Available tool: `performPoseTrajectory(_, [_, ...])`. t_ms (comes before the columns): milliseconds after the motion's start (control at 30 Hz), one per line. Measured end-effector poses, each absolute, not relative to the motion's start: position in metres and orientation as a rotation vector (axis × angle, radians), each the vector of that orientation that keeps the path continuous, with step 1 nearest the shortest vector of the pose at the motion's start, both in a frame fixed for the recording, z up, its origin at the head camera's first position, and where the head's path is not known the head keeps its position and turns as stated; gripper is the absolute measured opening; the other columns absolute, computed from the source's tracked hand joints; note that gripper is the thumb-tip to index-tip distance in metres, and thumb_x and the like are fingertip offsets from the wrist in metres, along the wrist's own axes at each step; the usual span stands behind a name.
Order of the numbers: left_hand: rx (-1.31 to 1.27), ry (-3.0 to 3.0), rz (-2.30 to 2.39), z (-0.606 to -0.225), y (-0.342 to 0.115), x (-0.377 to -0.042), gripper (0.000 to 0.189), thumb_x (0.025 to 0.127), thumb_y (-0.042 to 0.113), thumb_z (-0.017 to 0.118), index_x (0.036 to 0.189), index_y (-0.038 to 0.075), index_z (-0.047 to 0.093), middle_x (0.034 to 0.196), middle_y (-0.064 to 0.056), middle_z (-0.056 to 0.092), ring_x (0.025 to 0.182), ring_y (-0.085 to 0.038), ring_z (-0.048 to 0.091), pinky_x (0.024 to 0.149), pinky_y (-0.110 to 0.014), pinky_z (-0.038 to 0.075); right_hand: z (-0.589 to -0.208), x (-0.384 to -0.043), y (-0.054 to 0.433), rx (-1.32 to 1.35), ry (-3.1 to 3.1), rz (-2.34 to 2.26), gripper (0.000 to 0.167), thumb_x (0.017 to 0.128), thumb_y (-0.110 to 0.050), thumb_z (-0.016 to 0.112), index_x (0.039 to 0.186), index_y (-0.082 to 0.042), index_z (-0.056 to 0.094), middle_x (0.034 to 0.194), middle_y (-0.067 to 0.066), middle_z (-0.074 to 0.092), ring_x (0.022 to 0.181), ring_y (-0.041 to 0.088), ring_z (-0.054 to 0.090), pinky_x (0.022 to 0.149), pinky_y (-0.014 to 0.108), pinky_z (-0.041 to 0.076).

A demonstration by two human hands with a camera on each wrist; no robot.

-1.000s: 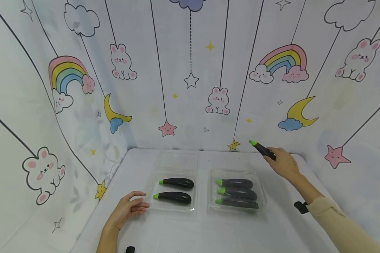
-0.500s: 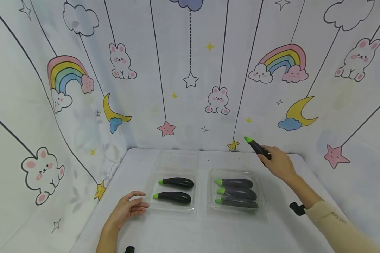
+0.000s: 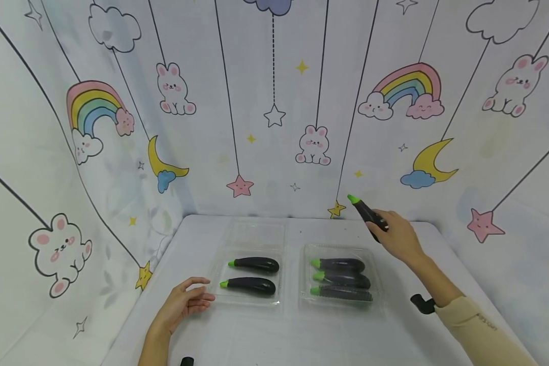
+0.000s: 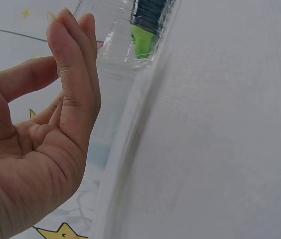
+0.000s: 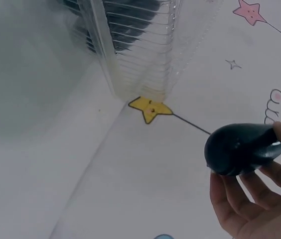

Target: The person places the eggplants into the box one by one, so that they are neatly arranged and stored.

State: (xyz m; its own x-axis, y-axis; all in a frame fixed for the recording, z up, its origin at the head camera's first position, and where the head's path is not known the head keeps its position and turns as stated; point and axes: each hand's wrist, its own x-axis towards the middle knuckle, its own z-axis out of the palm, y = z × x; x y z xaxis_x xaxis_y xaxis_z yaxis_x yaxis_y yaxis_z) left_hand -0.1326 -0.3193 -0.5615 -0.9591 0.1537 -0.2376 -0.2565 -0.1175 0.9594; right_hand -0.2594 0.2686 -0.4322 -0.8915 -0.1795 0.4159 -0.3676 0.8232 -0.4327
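My right hand [image 3: 400,235] grips a dark eggplant [image 3: 366,213] with a bright green tip, raised above the table's back right part. Its thick rounded end [image 5: 235,149] faces the right wrist camera. Two more eggplants [image 3: 251,285] lie in the left clear plastic box [image 3: 256,301], tips to the left. My left hand [image 3: 183,302] is at that box's left edge, fingers loosely bent and holding nothing; whether they touch it I cannot tell. In the right clear box [image 3: 306,254], three eggplants [image 3: 343,279] lie in a row and look hazy through the plastic.
The left box's clear lid [image 3: 256,234] lies folded back behind it. Both boxes stand side by side on a white table [image 3: 329,335]. A white cloth wall [image 3: 274,162] with rainbows, rabbits and stars rises along the table's back and sides.
My right hand has moved a little left with the eggplant, whose green tip has risen slightly. The left hand and the boxes have stayed in place.
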Motion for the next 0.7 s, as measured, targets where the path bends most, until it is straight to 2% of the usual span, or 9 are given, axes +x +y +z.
performPoseTrajectory(267, [-0.122, 1.877, 2.156, -0.561, -0.319, -0.132, 0.048, 0.108, 0.017, 0.058, 0.147, -0.007, 0.044, 0.104, -0.019, 0.078, 0.087, -0.022, 0.078, 0.079, -0.031, 0.065, -0.428, -0.251, 0.258, 0.459, -2.607, 0.804, 0.053, 0.105, -0.033, 0.065, 0.145, 0.001, 0.057, 0.124, 0.027, 0.065, 0.102, 0.047, 0.070, 0.071, 0.054, 0.064])
performPoseTrajectory(700, [-0.138, 1.881, 2.157, -0.559, -0.318, -0.132, 0.048, 0.108, 0.018, 0.058, 0.148, -0.006, 0.045, 0.105, -0.019, 0.078, 0.086, -0.021, 0.078, 0.079, -0.031, 0.065, -0.429, -0.241, 0.232, 0.528, -2.584, 0.861, 0.052, 0.105, -0.034, 0.065, 0.145, -0.001, 0.057, 0.124, 0.022, 0.068, 0.101, 0.041, 0.071, 0.076, 0.054, 0.064])
